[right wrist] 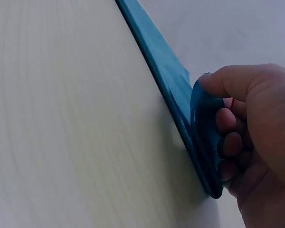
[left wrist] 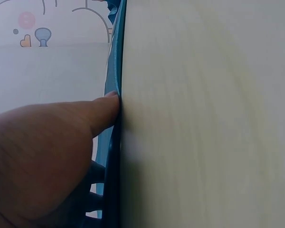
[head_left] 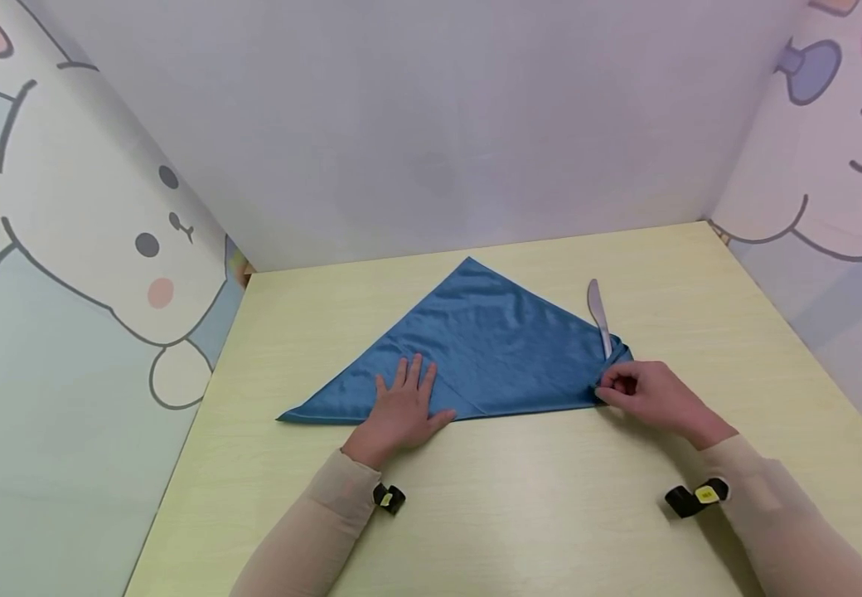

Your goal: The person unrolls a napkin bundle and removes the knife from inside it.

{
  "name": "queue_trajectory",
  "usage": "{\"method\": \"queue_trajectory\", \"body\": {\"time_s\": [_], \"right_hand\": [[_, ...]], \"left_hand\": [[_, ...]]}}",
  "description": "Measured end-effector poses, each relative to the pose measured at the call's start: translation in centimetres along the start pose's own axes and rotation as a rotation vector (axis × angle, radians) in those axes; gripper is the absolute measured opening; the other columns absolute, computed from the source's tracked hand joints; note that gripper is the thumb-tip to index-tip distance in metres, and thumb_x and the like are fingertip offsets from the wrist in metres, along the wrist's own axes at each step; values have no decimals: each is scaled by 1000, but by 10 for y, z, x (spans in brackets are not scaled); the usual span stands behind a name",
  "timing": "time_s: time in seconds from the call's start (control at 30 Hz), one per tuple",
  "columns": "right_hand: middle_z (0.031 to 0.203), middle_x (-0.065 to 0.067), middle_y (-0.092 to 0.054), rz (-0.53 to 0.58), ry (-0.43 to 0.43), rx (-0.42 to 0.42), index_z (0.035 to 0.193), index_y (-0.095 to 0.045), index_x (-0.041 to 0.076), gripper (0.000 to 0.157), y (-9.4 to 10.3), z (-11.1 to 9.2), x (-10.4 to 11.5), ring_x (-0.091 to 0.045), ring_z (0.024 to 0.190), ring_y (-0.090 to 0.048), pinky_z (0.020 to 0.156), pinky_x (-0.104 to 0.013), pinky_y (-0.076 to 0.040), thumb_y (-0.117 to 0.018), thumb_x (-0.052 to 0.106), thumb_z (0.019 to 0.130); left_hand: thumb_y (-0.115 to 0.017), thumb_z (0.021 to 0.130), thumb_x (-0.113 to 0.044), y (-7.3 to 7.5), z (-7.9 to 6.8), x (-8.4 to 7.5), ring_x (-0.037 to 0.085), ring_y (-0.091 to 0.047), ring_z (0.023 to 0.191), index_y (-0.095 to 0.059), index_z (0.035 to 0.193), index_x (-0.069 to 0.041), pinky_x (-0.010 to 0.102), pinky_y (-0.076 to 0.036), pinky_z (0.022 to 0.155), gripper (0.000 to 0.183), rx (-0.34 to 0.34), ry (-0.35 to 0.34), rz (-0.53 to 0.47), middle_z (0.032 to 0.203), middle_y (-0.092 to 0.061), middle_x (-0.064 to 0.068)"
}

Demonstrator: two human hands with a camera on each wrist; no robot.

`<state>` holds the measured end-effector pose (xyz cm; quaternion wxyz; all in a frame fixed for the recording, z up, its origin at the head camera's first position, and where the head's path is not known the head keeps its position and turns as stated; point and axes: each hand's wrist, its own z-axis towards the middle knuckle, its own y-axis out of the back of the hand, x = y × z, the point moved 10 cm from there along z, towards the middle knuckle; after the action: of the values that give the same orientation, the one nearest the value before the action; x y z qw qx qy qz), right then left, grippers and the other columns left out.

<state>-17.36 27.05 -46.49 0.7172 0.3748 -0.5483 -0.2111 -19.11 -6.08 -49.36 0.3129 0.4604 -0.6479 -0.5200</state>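
A blue satin cloth (head_left: pixel 491 348) lies as a triangle, its peak pointing to the back wall and its long edge towards me. My left hand (head_left: pixel 401 414) rests flat on its left part, fingers spread, the thumb at the near edge. At the right end, my right hand (head_left: pixel 651 396) pinches the turned-over corner of the cloth between thumb and fingers; in the right wrist view this fold (right wrist: pixel 204 114) stands up from the edge. A table knife (head_left: pixel 598 311) lies there, blade pointing away, its lower part hidden under the folded cloth.
The pale wooden table (head_left: pixel 520 506) meets a plain white wall (head_left: pixel 431 124) at the back. Side panels with cartoon figures, such as a rabbit (head_left: pixel 103 199), stand left and right. Each sleeved forearm wears a small black camera mount (head_left: pixel 389 498).
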Motion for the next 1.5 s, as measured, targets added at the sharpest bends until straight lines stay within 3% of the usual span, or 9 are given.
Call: {"method": "queue_trajectory", "body": {"time_s": [0.17, 0.33, 0.53, 0.73, 1.0, 1.3, 1.5], "right_hand": [[60, 8, -44, -23, -52, -54, 68, -52, 22, 33, 14, -4, -5, -10, 56, -46, 50, -24, -35, -76, 41, 82], [61, 4, -43, -28, -107, -93, 73, -53, 19, 29, 29, -9, -13, -13, 57, -44, 50, -26, -32, -71, 36, 87], [73, -2, -54, -7, -104, -164, 94, -60, 15, 14, 49, -19, -20, -13, 61, -47, 51, -25, -37, -70, 25, 90], [83, -4, -60, -10, -114, -171, 119, -64, 16, 28, 61, -25, -28, -14, 67, -48, 52, -25, -40, -68, 23, 92], [93, -6, -68, -18, -68, -183, 108, -74, 12, 19, 73, -30, -36, -8, 68, -48, 52, -22, -39, -68, 12, 91], [109, -19, -67, -99, -204, -108, 110, -74, 16, 24, 77, -39, -66, -7, 78, -47, 58, -22, -41, -70, 29, 89], [108, -24, -66, -149, -258, -75, 107, -75, 10, 29, 76, -43, -79, -21, 80, -52, 59, -27, -40, -70, 32, 89]], "left_hand": [[-35, 92, -69, -1, 0, 0, 35, -2, 146, -13, 156, -15, 68, -11, 106, 86, 1, 1, 1, 161, -2, 13], [-36, 92, -69, -1, 0, 0, 35, -1, 146, -13, 156, -15, 68, -11, 106, 86, 4, 4, -3, 161, -2, 12], [-37, 93, -68, 0, -1, 0, 35, -1, 146, -13, 156, -15, 68, -11, 106, 86, 1, 5, -15, 161, -2, 13], [-36, 93, -68, 0, -1, 1, 35, -1, 146, -13, 156, -15, 68, -11, 106, 86, -2, 4, -13, 161, -2, 13], [-37, 93, -68, -2, 0, 2, 35, -1, 146, -13, 156, -15, 69, -11, 106, 86, -7, 5, -18, 161, -2, 13], [-37, 93, -68, -2, 1, 2, 35, -1, 146, -13, 156, -15, 69, -11, 105, 86, -8, 2, -23, 161, -2, 13], [-37, 93, -67, -1, 0, 0, 35, -1, 146, -13, 156, -15, 70, -11, 105, 85, -7, -6, -18, 161, -2, 13]]}}
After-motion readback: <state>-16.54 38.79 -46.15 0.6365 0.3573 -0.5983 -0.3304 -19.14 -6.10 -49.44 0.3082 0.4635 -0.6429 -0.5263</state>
